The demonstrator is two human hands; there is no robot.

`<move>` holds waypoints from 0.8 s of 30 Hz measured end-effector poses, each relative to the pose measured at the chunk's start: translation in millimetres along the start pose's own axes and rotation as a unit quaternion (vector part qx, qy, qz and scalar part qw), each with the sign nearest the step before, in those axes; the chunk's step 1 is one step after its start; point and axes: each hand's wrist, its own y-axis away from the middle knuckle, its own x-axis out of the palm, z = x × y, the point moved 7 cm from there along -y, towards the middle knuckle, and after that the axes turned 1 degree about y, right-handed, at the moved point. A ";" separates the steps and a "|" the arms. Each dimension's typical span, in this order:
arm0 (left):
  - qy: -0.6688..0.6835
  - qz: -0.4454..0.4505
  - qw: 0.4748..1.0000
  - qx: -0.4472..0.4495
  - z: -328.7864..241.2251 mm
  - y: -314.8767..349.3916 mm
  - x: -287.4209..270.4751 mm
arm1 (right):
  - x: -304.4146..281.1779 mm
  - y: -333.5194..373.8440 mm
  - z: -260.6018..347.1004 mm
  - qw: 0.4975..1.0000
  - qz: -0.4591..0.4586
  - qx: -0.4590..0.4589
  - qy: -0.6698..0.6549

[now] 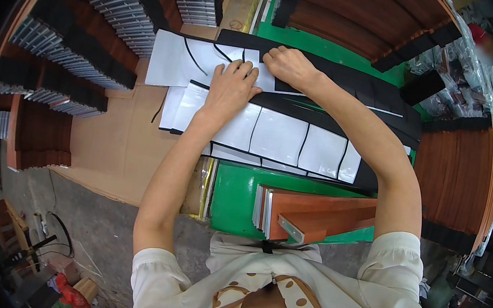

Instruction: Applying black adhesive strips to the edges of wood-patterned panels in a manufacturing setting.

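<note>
Left hand (229, 88) lies flat, fingers spread, pressing on the white backing sheet with black die-cut foam strips (279, 136) at frame centre. Right hand (290, 66) sits just beside it, upper centre, fingertips pressed together, pinching a black foam strip (340, 82) at the sheet's far edge. Another white backing sheet (172, 60) lies to the upper left, overlapping. Bare brown cardboard surface (114, 139) spreads left of the sheets. Green table edge (232, 198) at lower centre carries a stack of reddish wood-grain panels (318, 214). Rows of grey metal profiles with black pads (84, 32) crowd the upper left.
</note>
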 end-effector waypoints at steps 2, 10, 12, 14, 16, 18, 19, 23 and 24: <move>-0.003 -0.007 1.000 0.000 0.7 0.8 -0.6 | 2.0 -1.6 1.9 1.000 -0.007 -0.008 0.008; 0.010 -0.037 0.999 0.004 -3.3 -2.2 -1.3 | -18.9 11.9 -63.0 0.908 -0.104 0.246 -0.322; 0.061 -0.038 0.997 -0.003 4.9 -1.1 -8.7 | -35.5 19.8 -57.6 0.860 -0.012 0.309 -0.406; 0.116 -0.040 0.992 -0.006 1.3 1.6 -23.2 | -59.6 33.0 -41.7 0.799 -0.023 0.311 -0.515; 0.211 -0.191 0.956 -0.071 1.7 14.6 -69.7 | -89.1 47.5 -20.5 0.800 -0.010 0.285 -0.528; 0.206 -0.225 0.951 -0.049 -38.6 17.9 -112.1 | -119.3 76.0 -6.5 0.818 -0.033 0.282 -0.499; 0.350 -0.186 0.913 -0.098 -52.7 19.4 -118.5 | -132.8 89.9 0.6 0.835 -0.050 0.271 -0.477; 0.479 -0.148 0.857 -0.124 -95.1 35.7 -141.7 | -181.4 119.9 47.0 0.887 -0.161 0.194 -0.387; 0.497 -0.138 0.847 -0.127 -100.4 39.8 -143.8 | -198.6 130.2 59.2 0.900 -0.248 0.133 -0.333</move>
